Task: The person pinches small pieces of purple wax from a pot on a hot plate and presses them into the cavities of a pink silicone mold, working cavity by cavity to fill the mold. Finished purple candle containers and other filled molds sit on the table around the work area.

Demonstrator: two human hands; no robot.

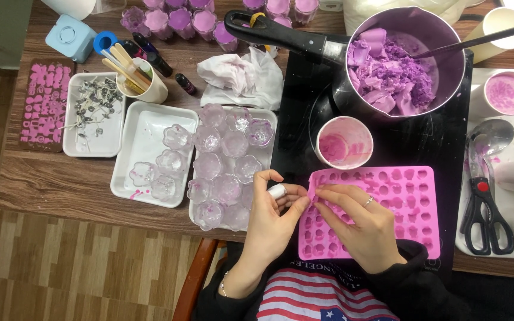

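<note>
A pink silicone mould (400, 202) with many small cavities lies on the black cooktop in front of me. My left hand (272, 220), with a white bandage on one finger, pinches the mould's near-left edge. My right hand (361, 223), wearing a ring, presses its fingertips onto the mould's left cavities. Behind it stand a paper cup with pink residue (344, 141) and a steel saucepan (403, 59) holding chunks of purple wax.
Left of the mould, two white trays (144, 131) hold several clear flower-shaped glass cups (227, 172). A tray of wicks (93, 110), a cup of wooden sticks (141, 80), crumpled tissue (242, 74), scissors (486, 214), a spoon (489, 134) and filled purple cups (179, 21) surround it.
</note>
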